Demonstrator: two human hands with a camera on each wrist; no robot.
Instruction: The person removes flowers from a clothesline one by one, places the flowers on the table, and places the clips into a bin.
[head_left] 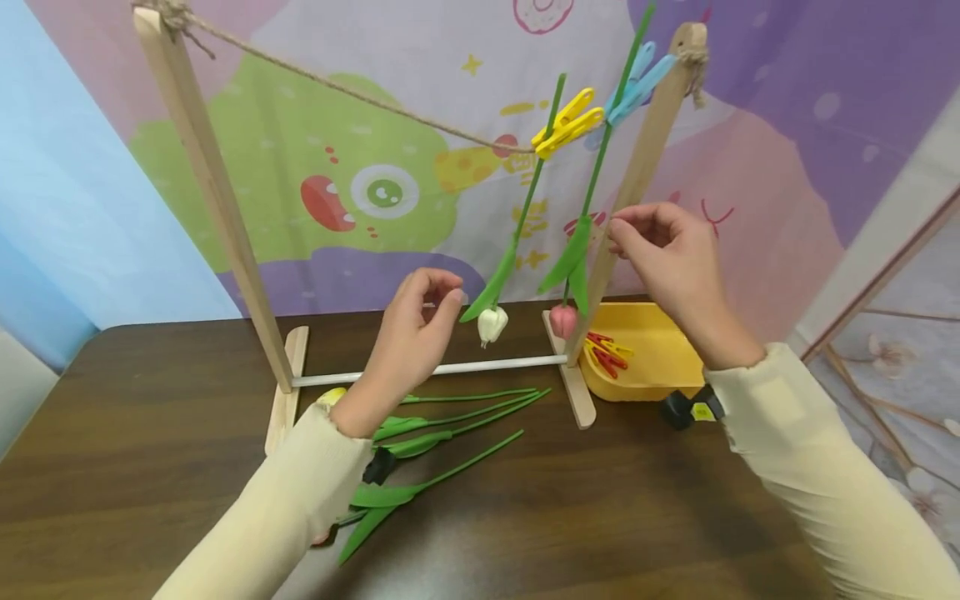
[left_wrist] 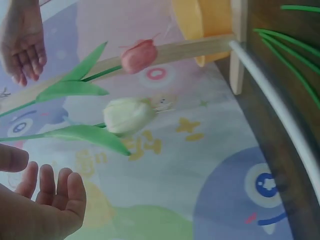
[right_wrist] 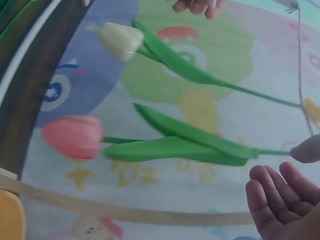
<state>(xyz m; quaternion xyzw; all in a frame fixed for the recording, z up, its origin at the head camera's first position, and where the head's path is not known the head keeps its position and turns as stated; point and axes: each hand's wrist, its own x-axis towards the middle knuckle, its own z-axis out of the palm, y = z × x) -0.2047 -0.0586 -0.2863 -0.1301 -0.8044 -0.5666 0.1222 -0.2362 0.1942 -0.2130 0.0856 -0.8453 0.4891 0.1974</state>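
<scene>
Two artificial tulips hang head down from a rope (head_left: 360, 102). A yellow clothespin (head_left: 566, 125) clips the white tulip (head_left: 492, 325); a blue clothespin (head_left: 637, 87) clips the pink tulip (head_left: 563, 321). My left hand (head_left: 416, 333) hovers left of the white tulip, fingers loosely bent, holding nothing. Beside the pink tulip's stem, my right hand (head_left: 671, 267) has its thumb and fingers loosely bent. In the right wrist view, the right thumb (right_wrist: 306, 150) overlaps the end of the visible stem; in the left wrist view that hand (left_wrist: 24, 45) looks apart from it.
The rope spans two wooden posts (head_left: 213, 200) joined by a white rod (head_left: 502, 365). Several more tulips (head_left: 450, 429) lie on the table (head_left: 600, 517), partly behind my left arm. A yellow tray (head_left: 652, 388) at the right holds red and yellow clothespins (head_left: 606, 357).
</scene>
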